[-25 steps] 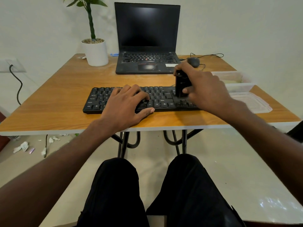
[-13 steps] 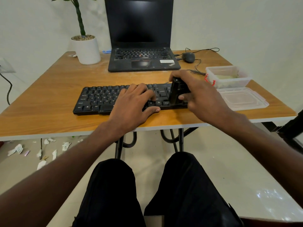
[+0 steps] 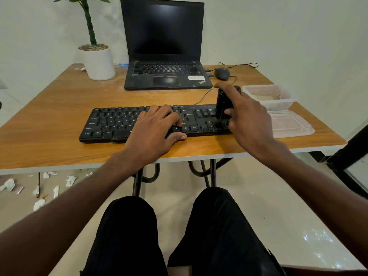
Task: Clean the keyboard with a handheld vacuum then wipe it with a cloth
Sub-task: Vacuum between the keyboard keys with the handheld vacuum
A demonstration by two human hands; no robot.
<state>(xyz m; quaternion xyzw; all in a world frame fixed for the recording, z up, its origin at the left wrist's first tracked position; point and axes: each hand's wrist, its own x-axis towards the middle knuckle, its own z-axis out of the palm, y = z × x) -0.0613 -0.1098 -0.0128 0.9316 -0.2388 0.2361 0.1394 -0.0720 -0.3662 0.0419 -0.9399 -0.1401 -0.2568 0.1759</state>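
So the black keyboard [image 3: 139, 122] sits on the wooden table [image 3: 49, 116], close to the near edge, and everything else is easiest to place off it. The left hand [image 3: 153, 130] lies flat over the middle of the keyboard, fingers relaxed and a little spread across the keys, thumb resting along the front edge — holding it down, not gripping anything. The right hand [image 3: 247, 116] is over the keyboard's right end, fingers and thumb wrapped round a small black handheld vacuum [image 3: 224, 105], which stands roughly upright with its lower end down on the keys just right of the arrow cluster.

Behind the keyboard there's an open laptop [image 3: 165, 56] with a dark screen, and behind-left of it a white plant pot [image 3: 98, 62]. A wired mouse [image 3: 222, 73] sits behind the keyboard's right end. Just right of the keyboard is a clear plastic lid [image 3: 290, 124], lying flat, with a clear tub [image 3: 266, 95] behind that — can't make out what's in it.
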